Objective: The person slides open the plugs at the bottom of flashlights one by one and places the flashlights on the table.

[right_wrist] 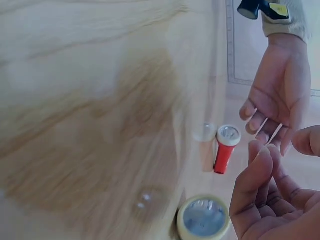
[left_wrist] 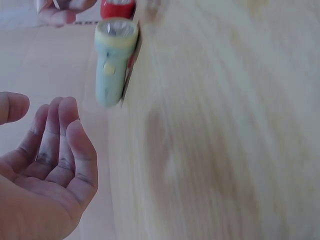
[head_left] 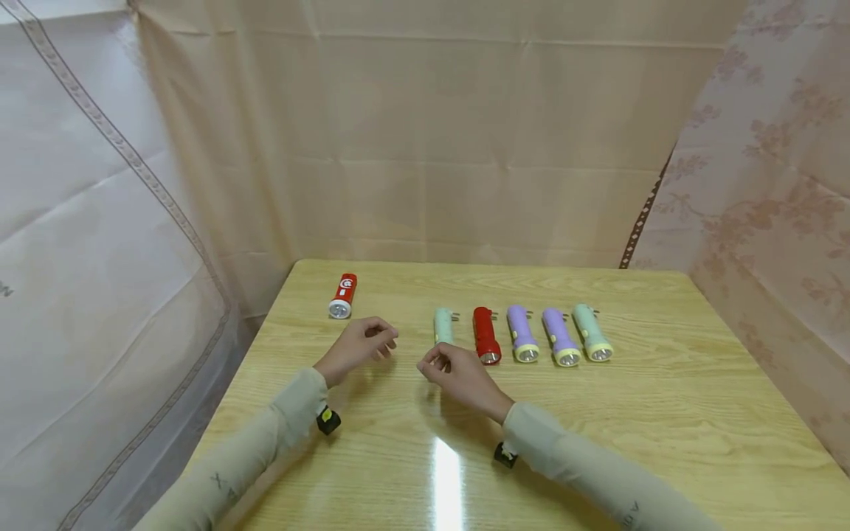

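My left hand [head_left: 358, 345] hovers over the table, loosely bent and holding nothing. Behind it and slightly left lies a red flashlight [head_left: 343, 293] with a white head. My right hand [head_left: 463, 377] is also free of any object; its fingers curl loosely, with a gap to the thumb [right_wrist: 306, 141]. Just beyond it lies a mint flashlight [head_left: 443, 323], whose head the hand hides in the head view; the left wrist view shows its pale yellow rim and button. To its right, in a row, come a red flashlight [head_left: 486, 333], purple flashlights [head_left: 521, 328] and another mint flashlight [head_left: 588, 328].
The wooden table [head_left: 664, 413] has its far edge against a beige curtain [head_left: 425, 147]. Patterned cloth hangs on both sides. Metal plug prongs [head_left: 455, 316] stick out from several flashlights. Each wrist carries a small black camera [head_left: 328, 420].
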`<control>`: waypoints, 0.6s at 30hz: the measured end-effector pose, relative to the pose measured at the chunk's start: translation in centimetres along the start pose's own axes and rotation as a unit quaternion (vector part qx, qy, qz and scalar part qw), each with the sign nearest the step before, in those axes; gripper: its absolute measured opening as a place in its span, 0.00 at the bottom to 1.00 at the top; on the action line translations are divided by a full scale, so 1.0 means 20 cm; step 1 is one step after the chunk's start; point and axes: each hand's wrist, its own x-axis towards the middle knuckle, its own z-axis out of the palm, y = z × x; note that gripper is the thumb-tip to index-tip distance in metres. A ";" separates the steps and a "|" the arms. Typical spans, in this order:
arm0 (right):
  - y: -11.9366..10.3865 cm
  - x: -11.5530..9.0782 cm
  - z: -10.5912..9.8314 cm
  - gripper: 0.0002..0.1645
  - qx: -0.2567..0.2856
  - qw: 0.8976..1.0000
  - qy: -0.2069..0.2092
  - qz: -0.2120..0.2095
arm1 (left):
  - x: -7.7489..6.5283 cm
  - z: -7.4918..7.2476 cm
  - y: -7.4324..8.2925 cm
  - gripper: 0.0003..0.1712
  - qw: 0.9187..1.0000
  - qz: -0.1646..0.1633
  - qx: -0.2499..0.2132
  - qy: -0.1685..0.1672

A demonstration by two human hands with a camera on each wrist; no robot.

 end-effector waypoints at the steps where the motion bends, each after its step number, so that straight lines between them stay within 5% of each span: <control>1: -0.01 0.01 0.01 0.09 0.004 1.000 -0.003 0.000 | 0.01 -0.02 0.00 0.23 1.000 0.000 -0.004 0.004; 18: -0.09 0.21 0.13 0.14 0.066 0.997 -0.039 0.023 | 0.11 -0.31 -0.05 0.21 0.992 -0.033 -0.039 0.118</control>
